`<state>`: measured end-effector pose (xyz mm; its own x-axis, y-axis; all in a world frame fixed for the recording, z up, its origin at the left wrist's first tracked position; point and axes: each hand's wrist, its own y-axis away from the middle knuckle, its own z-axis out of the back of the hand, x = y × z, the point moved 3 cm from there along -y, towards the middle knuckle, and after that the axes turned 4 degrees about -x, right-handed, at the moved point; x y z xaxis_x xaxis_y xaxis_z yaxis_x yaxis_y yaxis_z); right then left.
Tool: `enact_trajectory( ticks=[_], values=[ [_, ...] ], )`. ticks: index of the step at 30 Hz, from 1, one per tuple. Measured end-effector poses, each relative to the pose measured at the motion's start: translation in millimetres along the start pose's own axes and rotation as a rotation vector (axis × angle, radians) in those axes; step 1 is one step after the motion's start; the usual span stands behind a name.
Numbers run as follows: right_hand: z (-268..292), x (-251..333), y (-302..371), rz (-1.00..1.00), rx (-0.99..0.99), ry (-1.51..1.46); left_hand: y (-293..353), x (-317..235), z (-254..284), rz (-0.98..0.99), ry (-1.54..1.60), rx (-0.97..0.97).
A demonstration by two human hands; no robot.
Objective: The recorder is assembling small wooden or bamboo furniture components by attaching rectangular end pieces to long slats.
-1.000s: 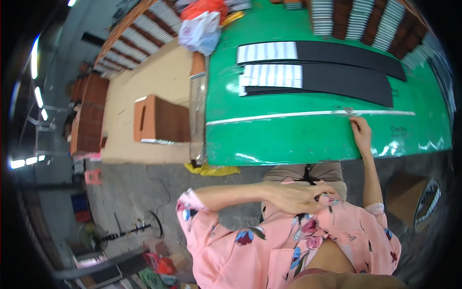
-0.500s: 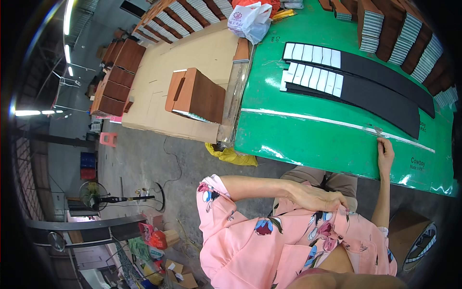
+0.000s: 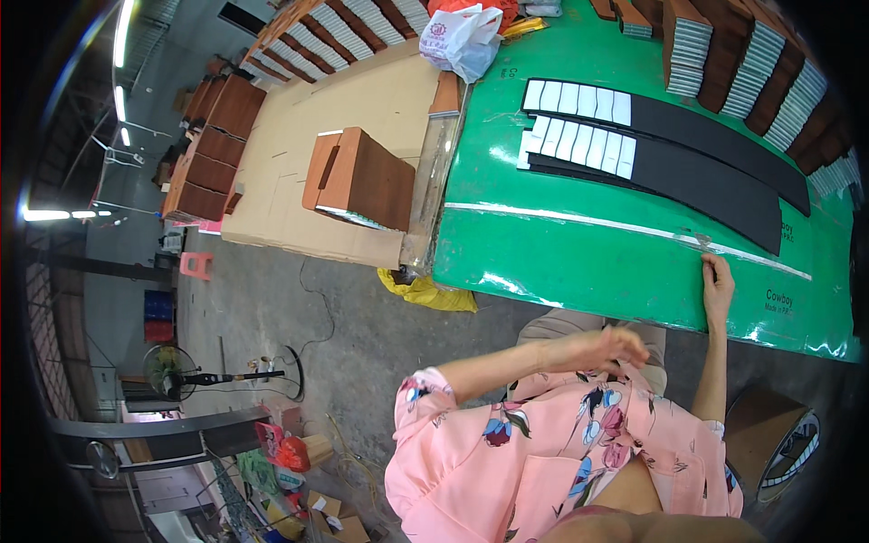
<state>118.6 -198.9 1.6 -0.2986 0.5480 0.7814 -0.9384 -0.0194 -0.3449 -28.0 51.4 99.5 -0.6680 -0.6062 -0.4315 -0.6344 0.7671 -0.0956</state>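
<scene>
My left hand [image 3: 608, 348] is in front of my pink flowered shirt [image 3: 534, 434], its fingers apart and holding nothing. My right hand [image 3: 717, 288] rests at the near part of the green table sheet [image 3: 561, 262], just below a white strip [image 3: 625, 230]. Its fingers are curled together, and what they hold, if anything, is hidden. Beyond that hand lie long black strips [image 3: 697, 181] in two groups, their left ends covered by white pieces [image 3: 584, 145] set side by side.
Stacks of brown panels [image 3: 722, 54] stand at the far right. Left of the green sheet, a brown slotted box [image 3: 367, 176] sits on a cardboard-covered table [image 3: 272, 195]. A white plastic bag [image 3: 460, 41] lies at the back. A fan [image 3: 167, 373] stands on the floor at left.
My left hand has let go of the shirt front, lifted away from it and spread its fingers. The right hand stays at the same spot on the sheet. The view has shifted slightly.
</scene>
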Motion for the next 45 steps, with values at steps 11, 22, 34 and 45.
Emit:
enact_trajectory(
  ticks=[11,22,34,45],
  values=[
    [-8,0,-3,0.071,-0.054,0.080,58,77,68,0.100,-1.265,-0.236],
    [-1,-2,3,0.046,-0.038,0.117,45,60,100,-0.110,-1.827,-0.536],
    [-1,0,1,0.058,-0.056,0.118,-3,85,89,0.590,-1.223,-0.391],
    [1,-2,4,0.010,-0.050,0.083,17,88,101,0.558,-0.604,-0.440]
  ],
)
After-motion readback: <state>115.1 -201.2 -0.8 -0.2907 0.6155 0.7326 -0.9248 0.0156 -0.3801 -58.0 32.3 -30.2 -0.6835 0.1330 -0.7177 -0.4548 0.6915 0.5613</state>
